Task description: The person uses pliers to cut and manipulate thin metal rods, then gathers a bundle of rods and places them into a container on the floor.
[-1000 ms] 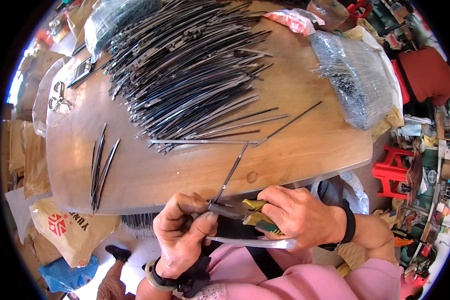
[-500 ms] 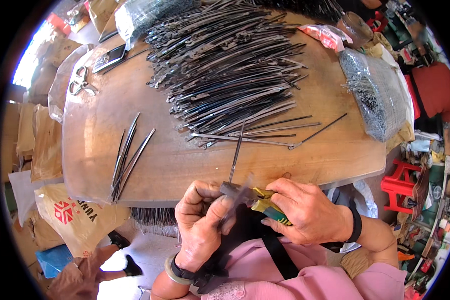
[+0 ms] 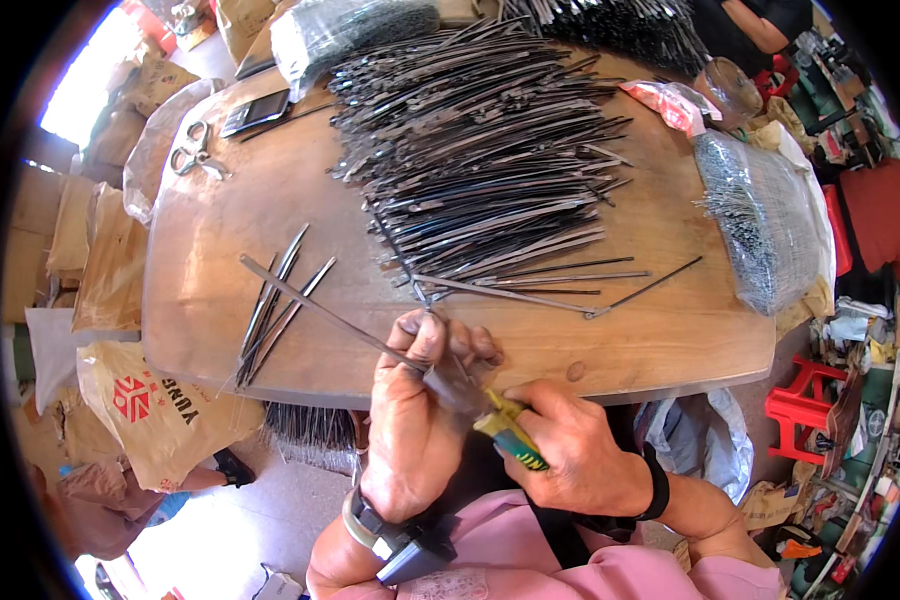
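My left hand (image 3: 415,405) pinches a long thin metal rod (image 3: 315,310) at the near edge of the wooden table (image 3: 200,290); the rod slants up and to the left over the tabletop. My right hand (image 3: 570,450) grips pliers with yellow and green handles (image 3: 505,430), and their jaws close on the rod right by my left fingers. Just beyond my hands lies a big heap of dark metal rods (image 3: 480,160). A small bunch of finished rods (image 3: 275,305) lies to the left of the held one.
Scissors (image 3: 195,158) and a dark flat device (image 3: 255,112) lie at the table's far left. A clear bag of thin wires (image 3: 760,215) sits at the right edge, another bag (image 3: 345,30) at the back. Paper sacks (image 3: 155,410) stand on the floor left, a red stool (image 3: 805,410) right.
The held rod has swung from pointing away up the table to slanting far left. My hands stayed together at the table's near edge, still on rod and pliers.
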A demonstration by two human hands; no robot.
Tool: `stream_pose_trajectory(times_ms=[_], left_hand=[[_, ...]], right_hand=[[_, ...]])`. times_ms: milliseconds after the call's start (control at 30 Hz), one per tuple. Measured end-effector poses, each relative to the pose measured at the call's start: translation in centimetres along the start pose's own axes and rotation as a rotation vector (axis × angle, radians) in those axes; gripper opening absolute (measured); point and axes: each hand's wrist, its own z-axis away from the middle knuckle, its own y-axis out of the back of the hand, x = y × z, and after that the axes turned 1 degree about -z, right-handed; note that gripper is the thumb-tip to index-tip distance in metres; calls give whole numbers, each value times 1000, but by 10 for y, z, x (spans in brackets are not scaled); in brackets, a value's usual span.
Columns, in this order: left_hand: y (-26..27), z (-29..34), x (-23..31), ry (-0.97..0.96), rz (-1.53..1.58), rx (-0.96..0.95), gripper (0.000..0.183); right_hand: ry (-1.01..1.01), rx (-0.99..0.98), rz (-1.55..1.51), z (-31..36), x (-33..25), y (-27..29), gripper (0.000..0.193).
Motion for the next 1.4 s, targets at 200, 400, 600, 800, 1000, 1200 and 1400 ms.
stream_pose_trajectory(times_ms=[200,400,600,800,1000,1200,1400], left_hand=[[30,-2,27,-98,-232,40,8],[84,-9,119,-488,-1102,336,14],[30,24,41,-564,-1666,59,22],[0,3,-20,-678,-1863,-498,38],[-8,-4,-29,-602,-1984,-407,24],[-3,17,-7,-645,-2090,-468,16],[22,58,2,-692,-1833,-287,16]], right_hand=[[-77,57,-142,16,25,49,29],[127,128,565,-21,99,129,13],[160,73,571,-9,91,107,11],[206,75,401,-13,68,107,23],[108,316,879,-67,98,212,23],[205,289,990,-57,90,212,23],[209,753,693,-36,26,186,20]])
